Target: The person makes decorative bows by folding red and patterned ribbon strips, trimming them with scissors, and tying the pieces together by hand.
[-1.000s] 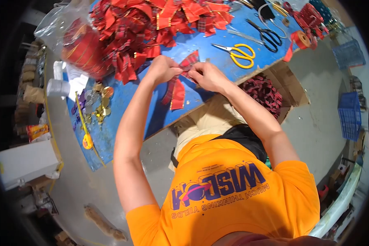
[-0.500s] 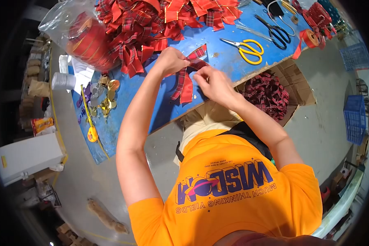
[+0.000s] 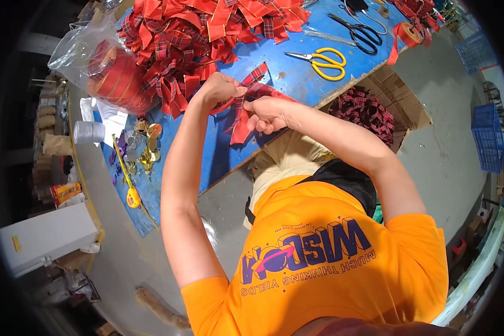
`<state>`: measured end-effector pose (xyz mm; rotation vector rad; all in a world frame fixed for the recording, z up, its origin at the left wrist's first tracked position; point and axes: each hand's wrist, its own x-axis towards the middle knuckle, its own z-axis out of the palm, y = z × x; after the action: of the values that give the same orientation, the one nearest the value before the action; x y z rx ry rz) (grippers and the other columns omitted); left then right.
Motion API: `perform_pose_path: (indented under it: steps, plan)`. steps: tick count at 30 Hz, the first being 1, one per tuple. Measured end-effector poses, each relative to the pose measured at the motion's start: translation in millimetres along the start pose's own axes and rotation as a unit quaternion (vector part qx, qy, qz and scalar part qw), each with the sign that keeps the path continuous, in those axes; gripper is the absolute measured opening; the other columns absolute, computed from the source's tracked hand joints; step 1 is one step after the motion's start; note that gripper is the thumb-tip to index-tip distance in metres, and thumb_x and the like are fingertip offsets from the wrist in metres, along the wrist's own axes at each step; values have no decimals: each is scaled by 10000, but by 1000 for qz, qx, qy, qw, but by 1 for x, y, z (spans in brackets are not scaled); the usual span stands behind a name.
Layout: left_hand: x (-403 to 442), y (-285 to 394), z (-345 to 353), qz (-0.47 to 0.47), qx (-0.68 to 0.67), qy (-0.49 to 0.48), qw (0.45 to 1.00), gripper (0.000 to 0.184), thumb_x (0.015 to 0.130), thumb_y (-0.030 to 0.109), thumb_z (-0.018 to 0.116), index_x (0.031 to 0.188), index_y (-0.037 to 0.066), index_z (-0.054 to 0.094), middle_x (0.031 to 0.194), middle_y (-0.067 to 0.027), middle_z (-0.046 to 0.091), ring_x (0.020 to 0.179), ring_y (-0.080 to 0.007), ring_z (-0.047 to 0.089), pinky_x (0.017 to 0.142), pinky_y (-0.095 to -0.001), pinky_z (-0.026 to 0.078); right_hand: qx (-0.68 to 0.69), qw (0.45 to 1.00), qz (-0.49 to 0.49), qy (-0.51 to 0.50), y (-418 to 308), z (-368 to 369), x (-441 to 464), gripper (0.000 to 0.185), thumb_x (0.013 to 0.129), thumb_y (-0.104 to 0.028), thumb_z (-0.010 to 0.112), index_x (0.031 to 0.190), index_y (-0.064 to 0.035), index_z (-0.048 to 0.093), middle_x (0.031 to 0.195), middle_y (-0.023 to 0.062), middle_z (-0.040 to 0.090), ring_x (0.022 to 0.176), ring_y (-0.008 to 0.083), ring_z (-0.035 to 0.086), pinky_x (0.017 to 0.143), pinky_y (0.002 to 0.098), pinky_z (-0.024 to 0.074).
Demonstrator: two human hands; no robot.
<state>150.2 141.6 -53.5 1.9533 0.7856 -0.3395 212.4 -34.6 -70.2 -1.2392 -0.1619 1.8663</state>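
The right hand [image 3: 270, 113] has now come in close beside the left hand [image 3: 224, 89], so 2 hands work the red plaid ribbon [image 3: 241, 130] over the blue counter [image 3: 298, 85], left fingers pinching its middle, right fingers pinching just below.

Both bare arms reach over the bench's [image 3: 224, 159] near edge — left arm [image 3: 176, 185] slightly bent, right arm [image 3: 341, 131] slanting inward. The left hand [image 3: 224, 88] pinches; the right hand [image 3: 267, 113] sits just beside, fingers [image 3: 261, 125] curled.
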Motion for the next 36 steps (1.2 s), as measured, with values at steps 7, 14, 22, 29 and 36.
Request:
perform_pose_path:
  steps: [7,14,22,29,36]
  plan:
    - [-6,8,1,-11,27,2,1000,149,816,148,796,816,11,738,788,-31,693,740,-111,590,726,-282,471,-99,972,-134,165,24,7,6,343,944,-289,595,689,-61,614,568,32,600,399,105,490,370,293,345]
    - [-7,8,7,-14,50,42,998,177,795,169,800,819,5,738,770,-53,688,741,-131,600,729,-308,488,-261,915,-192,242,30,39,4,254,852,-158,575,676,3,661,596,94,676,450,143,617,496,312,517]
    - [-23,9,25,80,187,171,964,251,790,239,758,867,1,752,745,-142,710,701,-224,679,705,-381,527,-225,954,-164,110,42,30,-37,242,942,-220,585,888,6,654,624,89,659,435,113,566,420,267,446]
    - [-39,-1,44,170,260,261,914,188,827,207,716,910,39,730,847,-219,697,826,-404,672,733,-493,516,-249,894,-269,257,9,-17,-95,224,994,-214,565,1030,-38,698,625,32,647,469,68,551,449,231,446]
    - [-37,-7,65,192,265,348,878,110,799,79,676,896,31,691,878,-206,695,795,-406,670,696,-508,520,-411,687,-536,268,-33,-82,-26,285,907,-166,680,1173,-63,671,974,105,707,869,197,648,807,327,520]
